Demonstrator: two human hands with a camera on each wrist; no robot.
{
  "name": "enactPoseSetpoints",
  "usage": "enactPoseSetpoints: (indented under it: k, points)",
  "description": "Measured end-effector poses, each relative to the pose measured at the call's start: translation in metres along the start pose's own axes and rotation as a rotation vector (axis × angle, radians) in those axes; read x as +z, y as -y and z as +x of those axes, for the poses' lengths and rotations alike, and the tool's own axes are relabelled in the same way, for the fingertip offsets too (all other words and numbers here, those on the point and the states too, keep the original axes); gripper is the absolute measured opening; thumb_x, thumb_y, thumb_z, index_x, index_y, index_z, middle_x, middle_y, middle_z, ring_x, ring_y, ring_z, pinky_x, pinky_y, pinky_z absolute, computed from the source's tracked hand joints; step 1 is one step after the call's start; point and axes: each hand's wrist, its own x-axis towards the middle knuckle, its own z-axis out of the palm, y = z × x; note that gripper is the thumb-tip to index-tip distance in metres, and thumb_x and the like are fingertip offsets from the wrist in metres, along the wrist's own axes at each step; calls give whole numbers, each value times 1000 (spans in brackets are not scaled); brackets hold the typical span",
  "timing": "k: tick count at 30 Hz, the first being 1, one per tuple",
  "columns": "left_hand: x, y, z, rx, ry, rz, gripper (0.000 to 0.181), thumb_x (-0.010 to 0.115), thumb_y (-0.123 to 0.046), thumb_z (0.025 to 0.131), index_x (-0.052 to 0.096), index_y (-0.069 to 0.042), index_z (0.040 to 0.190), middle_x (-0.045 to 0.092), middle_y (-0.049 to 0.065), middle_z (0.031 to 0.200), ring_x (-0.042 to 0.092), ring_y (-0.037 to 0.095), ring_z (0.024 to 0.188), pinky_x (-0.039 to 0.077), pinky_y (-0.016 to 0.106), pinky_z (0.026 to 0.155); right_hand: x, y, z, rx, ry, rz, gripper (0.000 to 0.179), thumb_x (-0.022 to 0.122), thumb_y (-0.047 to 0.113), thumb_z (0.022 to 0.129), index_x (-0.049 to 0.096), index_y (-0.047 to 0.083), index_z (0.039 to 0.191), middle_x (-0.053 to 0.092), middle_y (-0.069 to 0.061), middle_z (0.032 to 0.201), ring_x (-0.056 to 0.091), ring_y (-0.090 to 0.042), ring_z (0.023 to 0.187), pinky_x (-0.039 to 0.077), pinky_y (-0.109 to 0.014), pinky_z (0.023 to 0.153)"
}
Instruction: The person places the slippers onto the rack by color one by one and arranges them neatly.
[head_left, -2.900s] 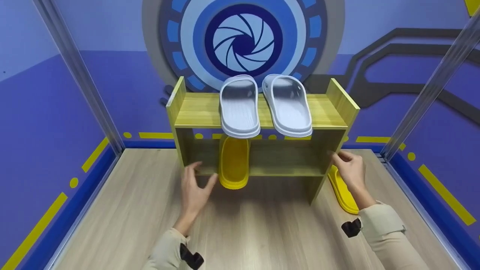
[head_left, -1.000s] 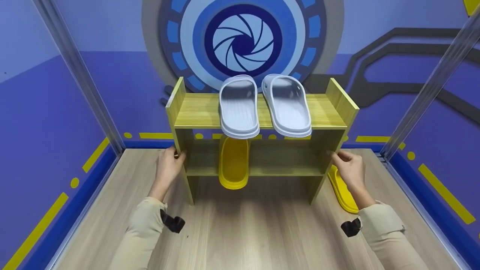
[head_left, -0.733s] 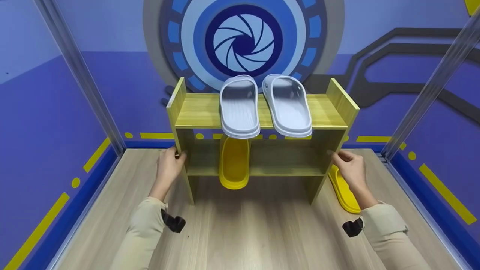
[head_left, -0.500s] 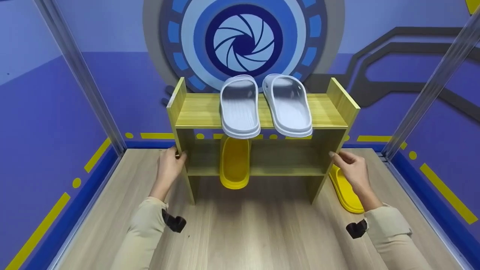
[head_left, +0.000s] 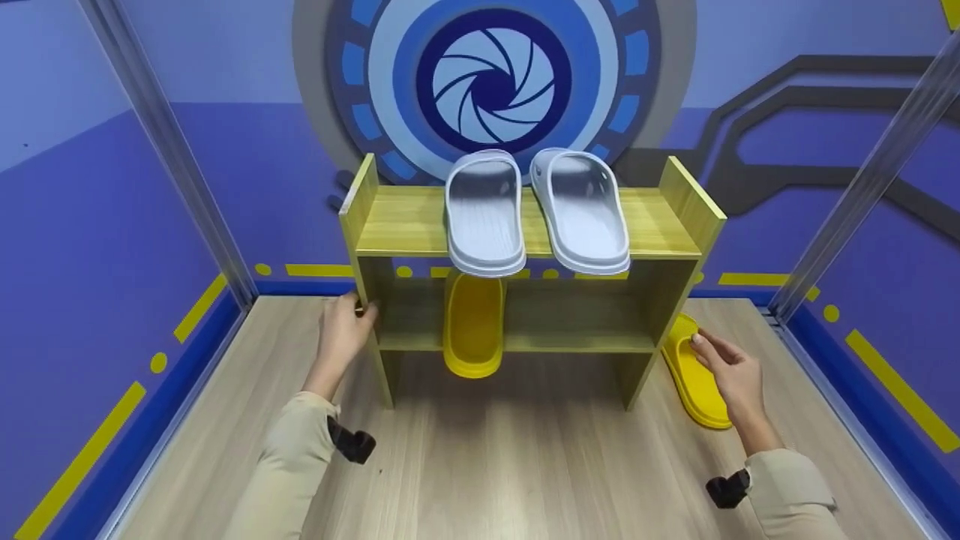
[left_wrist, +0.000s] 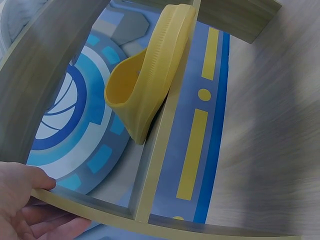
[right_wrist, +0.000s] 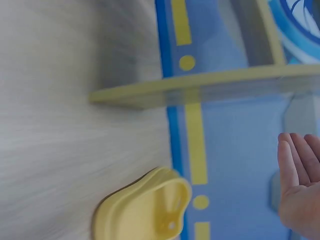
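My left hand (head_left: 343, 334) pinches the left side panel of a wooden shoe rack (head_left: 660, 345), thumb inside and fingers outside, as the left wrist view (left_wrist: 30, 200) also has it. My right hand (head_left: 739, 381) is off the rack, its fingers fairly straight, holding nothing. Below it a yellow slipper (head_left: 696, 382) lies on the table right of the rack; the right wrist view shows its toe end (right_wrist: 165, 200). Another yellow slipper (head_left: 474, 330) sits on the lower shelf, left of its middle. Two light grey slippers (head_left: 486, 217) (head_left: 586, 217) rest side by side on the upper shelf.
The rack stands on a wood-grain table (head_left: 510, 465) near the back wall (head_left: 247, 172), which is blue with a round printed design. Metal posts (head_left: 176, 165) rise at both back corners. Black wrist cameras (head_left: 351, 441) are strapped to both sleeves.
My left hand went from in front of the lower shelf to the rack's left panel. My right hand let go of the right panel and moved right and down, over the yellow slipper.
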Motion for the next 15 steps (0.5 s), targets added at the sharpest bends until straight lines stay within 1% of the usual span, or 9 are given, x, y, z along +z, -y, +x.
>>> enactPoseSetpoints:
  k: [1,4,6,7,8,10,13,14,15]
  points:
    - [0,0,0,-3,1,1,21,56,-13,83,60,8,86,61,24,87,60,34,78,48,42,63,-2,-3,-1,18,-14,-26,54,59,28,83,47,-8,121,58,14,96,57,0,86,43,-14,73]
    - [-1,0,1,-9,3,-3,21,56,-13,83,60,7,86,62,24,87,60,34,79,48,43,65,-7,-13,-3,75,-58,-131,59,59,36,82,48,-5,123,59,7,103,56,0,87,43,-15,75]
    - [-1,0,1,-7,-1,-2,21,56,-13,83,61,7,86,62,23,87,60,34,80,47,43,66,-12,-23,-2,112,-81,-211,61,58,42,81,49,-2,123,58,-1,109,55,-5,92,43,-21,80]
    - [-1,0,1,-7,-2,-3,21,56,-13,83,61,7,86,62,23,87,60,34,80,47,43,66,-17,-35,2,122,-95,-212,58,59,42,81,52,1,122,58,-3,110,55,-6,93,43,-21,80]
    - [-1,-1,1,-7,-3,-5,21,56,-13,83,61,7,86,62,23,87,60,34,80,47,43,66,-21,-46,5,136,-97,-232,59,58,43,80,51,3,122,57,-6,113,54,-11,97,42,-25,82]
    - [-1,0,1,-4,0,-2,21,56,-13,83,61,8,86,62,24,87,60,34,80,47,43,66,-30,-73,14,186,-134,-267,61,59,49,78,53,8,123,57,-5,113,52,-13,101,42,-21,81]
    - [0,0,1,-6,4,-8,21,56,-12,83,60,8,87,61,24,88,60,35,81,47,43,66,-44,-121,29,224,-182,-322,66,58,55,74,51,14,125,57,-3,114,50,-14,105,42,-15,77]
    - [0,0,1,-5,4,-9,21,56,-12,83,60,9,87,61,25,88,60,35,81,48,43,66,-47,-130,32,236,-178,-361,72,56,58,74,47,12,129,53,-6,119,47,-19,110,41,-20,82]
    - [0,0,0,-4,4,-10,21,56,-12,83,60,9,87,61,25,89,60,35,81,48,43,66,-50,-143,34,240,-194,-388,75,56,60,72,45,14,130,52,-6,121,45,-19,111,40,-20,84]
